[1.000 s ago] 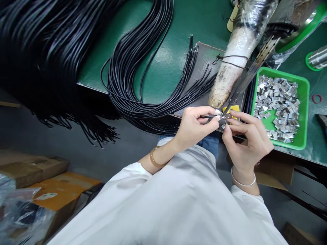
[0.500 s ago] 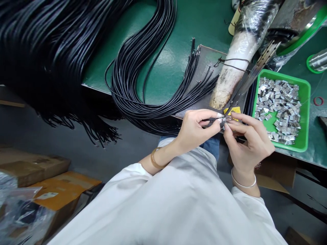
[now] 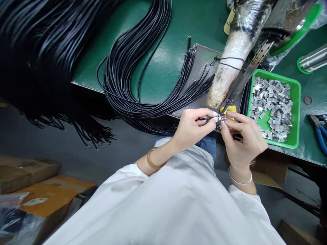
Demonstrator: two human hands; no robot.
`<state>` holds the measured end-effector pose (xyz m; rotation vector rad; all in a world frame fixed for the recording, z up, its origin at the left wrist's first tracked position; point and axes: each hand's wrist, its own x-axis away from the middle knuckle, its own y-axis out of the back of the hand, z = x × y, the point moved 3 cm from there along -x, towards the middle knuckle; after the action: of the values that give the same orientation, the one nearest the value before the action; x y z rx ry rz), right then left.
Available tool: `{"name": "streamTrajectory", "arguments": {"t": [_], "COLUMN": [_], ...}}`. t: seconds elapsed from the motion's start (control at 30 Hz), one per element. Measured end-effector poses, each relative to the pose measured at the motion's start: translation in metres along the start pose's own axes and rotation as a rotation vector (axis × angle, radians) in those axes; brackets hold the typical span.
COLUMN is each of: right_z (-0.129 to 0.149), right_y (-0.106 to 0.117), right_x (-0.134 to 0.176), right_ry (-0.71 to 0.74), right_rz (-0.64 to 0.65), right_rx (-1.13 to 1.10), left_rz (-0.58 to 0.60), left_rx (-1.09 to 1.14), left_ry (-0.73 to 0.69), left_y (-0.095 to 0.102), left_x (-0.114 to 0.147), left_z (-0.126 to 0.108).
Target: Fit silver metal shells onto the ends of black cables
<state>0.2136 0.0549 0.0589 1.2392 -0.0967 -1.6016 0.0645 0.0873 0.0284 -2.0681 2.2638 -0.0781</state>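
Observation:
My left hand (image 3: 195,126) pinches a black cable (image 3: 205,118) close to its stripped end, between thumb and fingers. Facing it, my right hand (image 3: 242,132) is closed on a small metal connector (image 3: 224,117), which meets the cable's end. Fingertips cover part of the joint, so its details are too small to make out. The thin tip of a soldering iron (image 3: 227,102) comes down from above and reaches the connector. A yellow piece (image 3: 232,109) lies just behind my fingers.
A green tray (image 3: 296,112) holds many metal connectors at the right. Blue-handled pliers (image 3: 320,132), a red ring (image 3: 308,100) and a solder spool (image 3: 314,62) lie beyond. A thick bundle of black cables (image 3: 122,75) curves over the green table (image 3: 163,64). A wrapped tube (image 3: 230,64) slants above my hands.
The view has shifted slightly, so the scene sits further left and the pliers show more. Both hands keep their grips at the soldering iron's tip.

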Motion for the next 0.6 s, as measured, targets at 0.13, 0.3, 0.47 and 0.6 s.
{"name": "streamTrajectory", "arguments": {"t": [0.13, 0.3, 0.47, 0.6], "right_z": [0.0011, 0.0007, -0.0008, -0.0017], "right_y": [0.0001, -0.002, -0.0019, -0.0015], "right_x": [0.0001, 0.0039, 0.0021, -0.0025], "right_ry": [0.012, 0.017, 0.001, -0.018], "right_rz": [-0.013, -0.007, 0.005, 0.051], "right_rx": [-0.003, -0.044, -0.039, -0.038], "left_rz": [0.003, 0.032, 0.027, -0.005], "left_rx": [0.007, 0.028, 0.043, 0.009], "left_ry": [-0.012, 0.044, 0.021, -0.051], "left_y": [0.0008, 0.0025, 0.0025, 0.0024], "left_x": [0.0, 0.0015, 0.0001, -0.002], "left_z": [-0.0018, 0.004, 0.0018, -0.0017]}}
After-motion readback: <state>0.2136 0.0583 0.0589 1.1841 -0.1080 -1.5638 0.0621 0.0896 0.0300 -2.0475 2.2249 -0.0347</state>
